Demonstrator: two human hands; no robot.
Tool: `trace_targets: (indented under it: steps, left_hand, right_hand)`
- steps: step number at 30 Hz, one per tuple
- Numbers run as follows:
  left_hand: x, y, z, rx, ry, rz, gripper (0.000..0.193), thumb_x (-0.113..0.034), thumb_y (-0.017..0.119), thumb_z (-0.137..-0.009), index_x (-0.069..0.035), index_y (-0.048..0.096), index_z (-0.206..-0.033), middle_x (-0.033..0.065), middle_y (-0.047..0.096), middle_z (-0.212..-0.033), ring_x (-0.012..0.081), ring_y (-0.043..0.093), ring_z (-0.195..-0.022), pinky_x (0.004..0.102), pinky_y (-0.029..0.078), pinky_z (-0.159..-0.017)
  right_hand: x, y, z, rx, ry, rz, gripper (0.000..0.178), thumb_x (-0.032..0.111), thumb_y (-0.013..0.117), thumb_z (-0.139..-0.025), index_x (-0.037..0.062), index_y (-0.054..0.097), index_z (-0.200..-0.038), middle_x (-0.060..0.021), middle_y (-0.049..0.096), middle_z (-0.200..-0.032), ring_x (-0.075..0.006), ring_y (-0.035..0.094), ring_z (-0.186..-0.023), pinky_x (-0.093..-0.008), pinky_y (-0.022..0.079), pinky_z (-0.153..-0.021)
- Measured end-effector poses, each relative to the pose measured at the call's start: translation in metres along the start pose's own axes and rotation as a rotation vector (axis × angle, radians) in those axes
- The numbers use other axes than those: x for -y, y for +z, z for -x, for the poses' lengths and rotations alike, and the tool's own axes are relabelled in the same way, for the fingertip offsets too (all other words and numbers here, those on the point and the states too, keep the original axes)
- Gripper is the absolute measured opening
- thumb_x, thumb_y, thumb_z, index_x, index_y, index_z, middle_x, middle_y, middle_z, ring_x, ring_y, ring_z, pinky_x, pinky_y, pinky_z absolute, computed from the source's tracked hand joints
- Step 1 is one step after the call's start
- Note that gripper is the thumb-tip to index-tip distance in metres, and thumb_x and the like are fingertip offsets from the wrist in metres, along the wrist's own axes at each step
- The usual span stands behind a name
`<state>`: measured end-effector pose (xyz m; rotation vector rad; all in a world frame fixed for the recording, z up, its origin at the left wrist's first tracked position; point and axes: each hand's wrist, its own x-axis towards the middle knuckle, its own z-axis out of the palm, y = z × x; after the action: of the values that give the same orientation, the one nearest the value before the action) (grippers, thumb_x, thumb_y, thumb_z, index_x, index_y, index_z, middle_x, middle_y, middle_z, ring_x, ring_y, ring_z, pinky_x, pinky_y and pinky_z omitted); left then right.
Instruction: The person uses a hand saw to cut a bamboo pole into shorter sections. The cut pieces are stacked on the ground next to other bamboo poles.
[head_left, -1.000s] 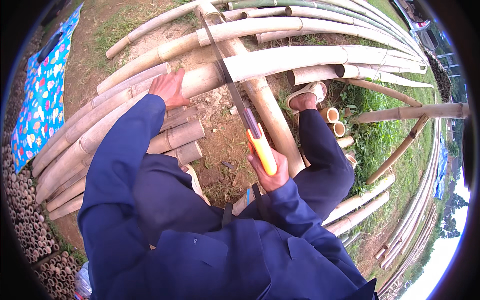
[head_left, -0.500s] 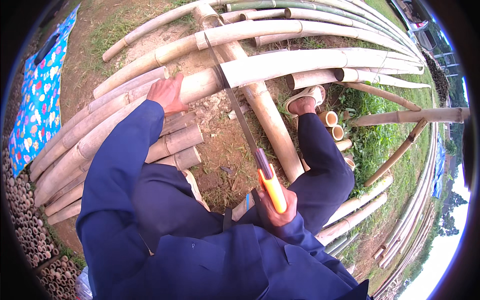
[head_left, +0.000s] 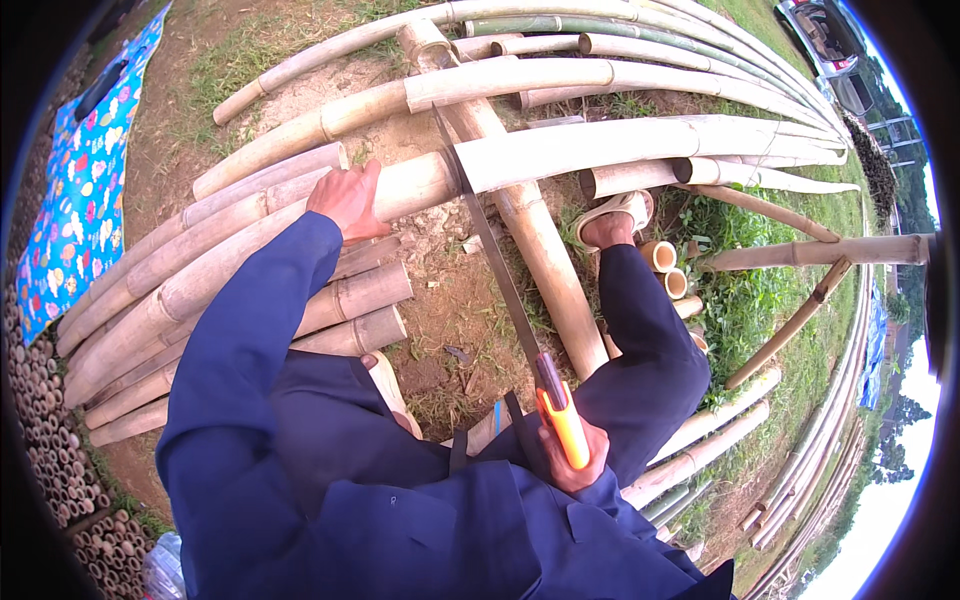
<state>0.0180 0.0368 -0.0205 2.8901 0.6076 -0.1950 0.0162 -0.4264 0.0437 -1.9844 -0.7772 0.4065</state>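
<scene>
A thick pale bamboo pole runs across in front of me, with its left part reaching past my left arm. My left hand grips this pole from above, a short way left of a saw. The handsaw has a long dark blade that crosses the pole at a cut line, its tip showing beyond the far side. Closed around the saw's orange and yellow handle is my right hand, low between my knees. How deep the blade sits in the bamboo I cannot tell.
Under the pole lies a bamboo crosspiece. More long poles lie beyond it, and cut lengths lie beside my left leg. Stacked bamboo pieces and a blue patterned cloth are on the left. A bamboo trestle stands right.
The saw has been drawn back toward me, its handle and tip both lower and slightly right. My left hand keeps its place on the pole; the whole view has shifted a little.
</scene>
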Motion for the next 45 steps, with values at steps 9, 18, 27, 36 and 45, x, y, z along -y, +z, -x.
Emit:
trace_targets:
  steps: [9, 18, 27, 36, 45]
  left_hand:
    - [-0.004, -0.002, -0.003, 0.023, 0.028, 0.001, 0.071, -0.04, 0.088, -0.067, 0.001, 0.055, -0.114, 0.0273, 0.072, -0.104, 0.0454, 0.073, -0.093, 0.0514, 0.06, -0.088]
    - [0.0, 0.008, -0.012, -0.055, 0.048, 0.022, 0.079, -0.038, 0.092, -0.062, 0.003, 0.054, -0.118, 0.0277, 0.071, -0.106, 0.0489, 0.07, -0.092, 0.0525, 0.058, -0.086]
    - [-0.003, -0.005, -0.008, 0.001, 0.015, -0.018, 0.075, -0.048, 0.088, -0.067, 0.002, 0.058, -0.113, 0.0257, 0.072, -0.105, 0.0426, 0.073, -0.099, 0.05, 0.059, -0.09]
    - [-0.005, -0.002, -0.001, -0.027, -0.015, -0.002, 0.08, -0.045, 0.088, -0.067, 0.001, 0.057, -0.124, 0.0272, 0.074, -0.109, 0.0442, 0.073, -0.103, 0.0509, 0.058, -0.093]
    - [-0.006, -0.037, -0.002, -0.075, -0.039, 0.095, 0.118, -0.058, 0.087, -0.068, 0.0, 0.035, -0.157, 0.0302, 0.054, -0.145, 0.0441, 0.054, -0.135, 0.0537, 0.043, -0.113]
  right_hand:
    - [-0.017, 0.054, -0.103, 0.019, 0.092, -0.231, 0.01, 0.006, 0.075, -0.094, -0.0021, 0.069, -0.095, -0.0078, 0.061, -0.067, -0.015, 0.053, -0.055, -0.0348, 0.046, -0.056]
    - [-0.015, 0.055, -0.128, -0.01, 0.053, -0.212, 0.012, 0.009, 0.076, -0.094, -0.0016, 0.071, -0.091, -0.0077, 0.058, -0.062, -0.0137, 0.054, -0.055, -0.0355, 0.045, -0.055]
    - [-0.043, 0.079, -0.142, 0.014, -0.077, -0.205, 0.022, 0.019, 0.081, -0.092, 0.0014, 0.07, -0.099, -0.0113, 0.068, -0.079, -0.023, 0.066, -0.071, -0.0365, 0.054, -0.071]
    - [-0.03, 0.077, -0.136, -0.03, -0.104, -0.202, 0.037, 0.022, 0.081, -0.091, 0.003, 0.07, -0.121, -0.0184, 0.073, -0.09, -0.0337, 0.073, -0.081, -0.0401, 0.057, -0.078]
    - [-0.039, 0.079, -0.145, -0.038, -0.072, -0.131, 0.035, 0.019, 0.079, -0.09, 0.004, 0.07, -0.12, -0.0231, 0.073, -0.094, -0.0401, 0.074, -0.088, -0.0439, 0.056, -0.08]
